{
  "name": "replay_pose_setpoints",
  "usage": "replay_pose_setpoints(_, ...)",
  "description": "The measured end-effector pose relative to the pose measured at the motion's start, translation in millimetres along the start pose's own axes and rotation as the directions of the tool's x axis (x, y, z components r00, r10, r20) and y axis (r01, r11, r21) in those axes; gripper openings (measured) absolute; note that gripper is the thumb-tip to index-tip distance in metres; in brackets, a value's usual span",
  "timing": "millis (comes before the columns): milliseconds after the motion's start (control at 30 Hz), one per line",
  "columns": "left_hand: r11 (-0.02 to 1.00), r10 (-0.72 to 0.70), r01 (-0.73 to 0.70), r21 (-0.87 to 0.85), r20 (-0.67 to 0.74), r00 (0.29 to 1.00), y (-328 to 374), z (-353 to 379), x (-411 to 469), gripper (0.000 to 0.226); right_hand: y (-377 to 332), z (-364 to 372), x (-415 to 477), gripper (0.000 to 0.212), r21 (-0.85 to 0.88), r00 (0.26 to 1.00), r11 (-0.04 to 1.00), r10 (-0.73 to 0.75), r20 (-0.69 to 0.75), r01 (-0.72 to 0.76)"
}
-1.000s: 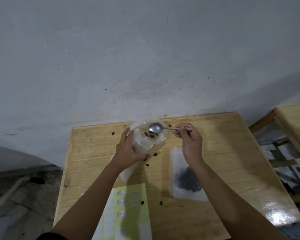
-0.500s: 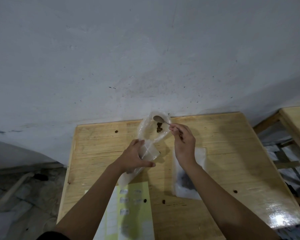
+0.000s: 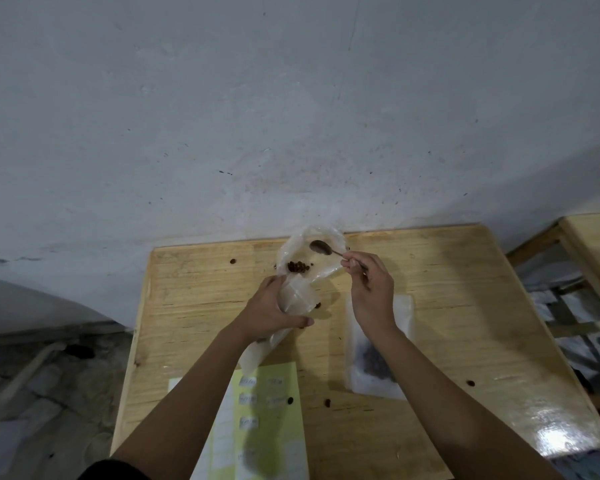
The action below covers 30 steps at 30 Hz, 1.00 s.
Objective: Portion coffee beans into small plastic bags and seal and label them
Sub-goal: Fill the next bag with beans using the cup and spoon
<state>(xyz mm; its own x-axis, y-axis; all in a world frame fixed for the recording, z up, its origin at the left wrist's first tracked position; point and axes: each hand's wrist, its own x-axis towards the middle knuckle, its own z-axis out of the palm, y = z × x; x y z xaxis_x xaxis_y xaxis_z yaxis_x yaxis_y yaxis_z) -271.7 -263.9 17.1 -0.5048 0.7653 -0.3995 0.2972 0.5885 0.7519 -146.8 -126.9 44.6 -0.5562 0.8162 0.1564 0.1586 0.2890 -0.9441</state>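
Note:
My left hand (image 3: 272, 311) grips a clear plastic bag (image 3: 300, 271) around its middle, its mouth held open toward the wall. A small cluster of coffee beans (image 3: 297, 266) lies inside the bag. My right hand (image 3: 369, 289) pinches the handle of a metal spoon (image 3: 321, 246), whose bowl sits at the bag's mouth and looks empty. Under my right forearm lies a second clear bag with dark coffee beans (image 3: 378, 362), flat on the wooden table (image 3: 447, 289). A yellow-green label sheet (image 3: 274, 420) with small white stickers lies near the front edge.
Loose beans are scattered on the table, for instance one bean (image 3: 233, 261) at the back left and another bean (image 3: 470, 383) at the right. A grey wall rises just behind the table. A second wooden table (image 3: 593, 244) stands to the right, with floor clutter below.
The spoon carried beans into the bag's mouth and tipped them out; the beans now lie lower inside the bag and the spoon's bowl is empty. My left hand lifted the bag upright.

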Motion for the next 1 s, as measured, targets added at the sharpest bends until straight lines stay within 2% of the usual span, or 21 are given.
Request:
replay_pose_setpoints(233, 1.0, 0.0, 0.0, 0.013, 0.001, 1.0, 0, 1, -1, 0.112, 5, -1, 1, 0.021, -0.083, 0.999, 0.996, 0.026, -0.03, -0.028)
replay_pose_setpoints(300, 1.0, 0.006, -0.007, 0.023, 0.004, 1.0, 2, -1, -2, 0.12, 8, 1, 2, 0.021, -0.052, 0.995, 0.994, 0.095, -0.035, -0.097)
replay_pose_setpoints(367, 0.999, 0.039, -0.039, 0.02, -0.012, 0.999, 4, -4, -3, 0.123, 12, 5, 3, 0.02, 0.06, 0.967, 0.968, 0.247, -0.066, -0.243)
replay_pose_setpoints(433, 0.998, 0.067, -0.067, 0.008, -0.025, 0.997, 6, -7, -4, 0.121, 13, 9, 4, 0.02, 0.235, 0.888, 0.878, 0.449, -0.098, -0.418)
replay_pose_setpoints(500, 0.996, 0.084, -0.085, -0.014, -0.037, 0.996, 6, -10, -3, 0.117, 11, 13, 6, 0.021, 0.395, 0.786, 0.742, 0.614, -0.074, -0.542)
replay_pose_setpoints(567, 0.994, 0.103, -0.104, -0.032, -0.048, 0.994, 4, -13, -2, 0.11, 9, 16, 8, 0.021, 0.496, 0.705, 0.618, 0.709, -0.018, -0.61)
replay_pose_setpoints(667, 0.991, 0.126, -0.129, -0.044, -0.052, 0.991, 2, -17, -1, 0.101, 9, 20, 11, 0.022, 0.586, 0.627, 0.483, 0.777, 0.055, -0.65)
replay_pose_setpoints(833, 0.991, 0.096, -0.1, -0.092, -0.047, 0.994, 2, -22, 1, 0.108, 6, 23, 11, 0.019, 0.663, 0.59, 0.374, 0.797, 0.129, -0.649)
replay_pose_setpoints(1000, 0.995, 0.069, -0.072, -0.065, -0.049, 0.996, 1, -25, 1, 0.106, 6, 22, 12, 0.019, 0.667, 0.596, 0.377, 0.794, 0.124, -0.642)
